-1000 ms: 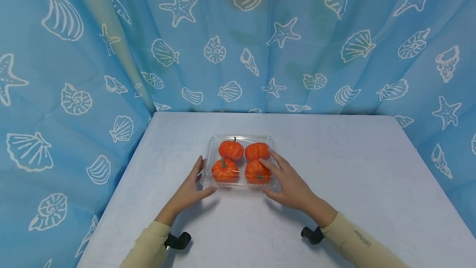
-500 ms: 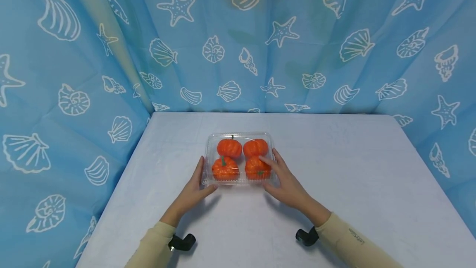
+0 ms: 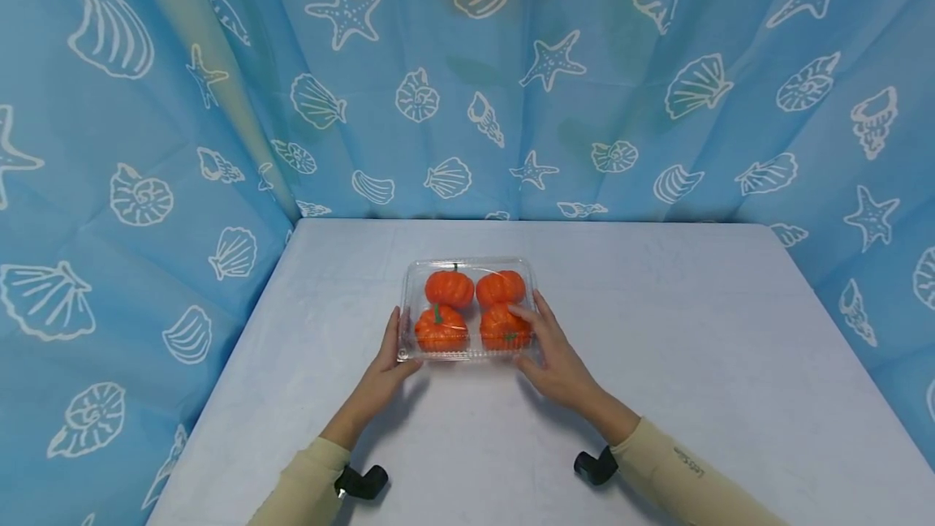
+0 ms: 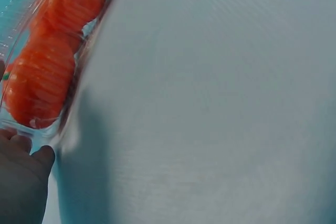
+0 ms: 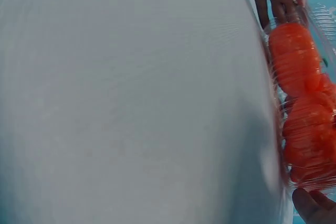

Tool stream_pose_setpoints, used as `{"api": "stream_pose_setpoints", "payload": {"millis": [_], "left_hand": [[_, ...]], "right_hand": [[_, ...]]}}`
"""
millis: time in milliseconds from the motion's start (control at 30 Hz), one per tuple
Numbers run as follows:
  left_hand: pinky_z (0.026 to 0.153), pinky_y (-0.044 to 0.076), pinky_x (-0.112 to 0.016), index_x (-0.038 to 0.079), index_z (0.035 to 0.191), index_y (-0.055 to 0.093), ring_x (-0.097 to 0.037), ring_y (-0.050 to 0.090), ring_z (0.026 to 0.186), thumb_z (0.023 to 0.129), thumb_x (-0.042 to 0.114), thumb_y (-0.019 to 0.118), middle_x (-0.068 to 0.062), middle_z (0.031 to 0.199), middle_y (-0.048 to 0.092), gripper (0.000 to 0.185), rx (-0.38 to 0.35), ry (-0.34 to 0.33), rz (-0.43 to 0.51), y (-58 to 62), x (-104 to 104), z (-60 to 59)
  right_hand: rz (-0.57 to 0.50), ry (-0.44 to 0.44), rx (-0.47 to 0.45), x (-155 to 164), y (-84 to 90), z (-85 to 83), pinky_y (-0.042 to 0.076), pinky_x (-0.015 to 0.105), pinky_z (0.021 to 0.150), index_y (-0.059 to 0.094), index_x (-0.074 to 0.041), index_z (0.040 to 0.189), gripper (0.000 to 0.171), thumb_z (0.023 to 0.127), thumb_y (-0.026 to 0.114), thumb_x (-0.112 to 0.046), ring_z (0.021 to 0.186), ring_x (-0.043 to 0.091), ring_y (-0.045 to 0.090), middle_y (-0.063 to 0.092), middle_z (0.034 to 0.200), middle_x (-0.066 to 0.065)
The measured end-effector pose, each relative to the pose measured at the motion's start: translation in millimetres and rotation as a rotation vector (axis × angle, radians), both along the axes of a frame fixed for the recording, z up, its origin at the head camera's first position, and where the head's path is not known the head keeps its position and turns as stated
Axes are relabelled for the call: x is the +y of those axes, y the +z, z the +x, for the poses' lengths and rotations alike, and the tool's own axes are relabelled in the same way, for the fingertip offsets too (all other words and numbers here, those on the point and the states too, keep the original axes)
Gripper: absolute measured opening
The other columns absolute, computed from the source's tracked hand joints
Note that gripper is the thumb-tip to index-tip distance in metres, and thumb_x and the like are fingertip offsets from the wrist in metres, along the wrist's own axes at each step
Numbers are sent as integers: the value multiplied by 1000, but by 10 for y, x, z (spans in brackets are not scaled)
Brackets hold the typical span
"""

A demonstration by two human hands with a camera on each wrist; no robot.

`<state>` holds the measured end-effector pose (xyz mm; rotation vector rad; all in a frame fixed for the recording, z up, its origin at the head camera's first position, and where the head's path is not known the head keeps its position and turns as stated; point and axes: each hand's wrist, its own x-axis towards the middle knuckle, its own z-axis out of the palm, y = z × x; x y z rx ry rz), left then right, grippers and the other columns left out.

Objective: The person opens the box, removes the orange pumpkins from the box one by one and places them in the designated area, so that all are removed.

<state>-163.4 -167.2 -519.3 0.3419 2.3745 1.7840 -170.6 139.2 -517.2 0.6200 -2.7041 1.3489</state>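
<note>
A clear plastic clamshell box with its lid shut sits in the middle of the head view. Inside it are several small orange pumpkins with green stems, set in two rows. My left hand holds the box's left side, its fingers along the wall and the thumb at the near left corner. At the opposite end, my right hand grips the right side, with one finger over the lid and the thumb at the near edge. Some fingertips are hidden by the box. Whether the box's base touches the table I cannot tell.
A white-covered table lies under the box and arms. Behind it and at both sides hangs a blue curtain printed with white shells and starfish. A black wrist camera is strapped to each forearm.
The box has shifted slightly away from me, and both hands have moved with it. My left thumb has come closer against the box's near corner. The head view has shifted a little.
</note>
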Motion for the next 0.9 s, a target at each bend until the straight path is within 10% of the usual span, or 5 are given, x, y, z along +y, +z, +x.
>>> {"api": "stream_pose_setpoints", "payload": {"millis": [900], "left_hand": [[123,4,-59,-1,162,2,-41,0,155,105,8,47,-24,168,0,73,80,61,-54,-81,44,50]], "right_hand": [[-42,21,-39,-18,-6,6,7,72,117,41,-17,151,57,96,54,-8,155,42,6,0,170,15]]}}
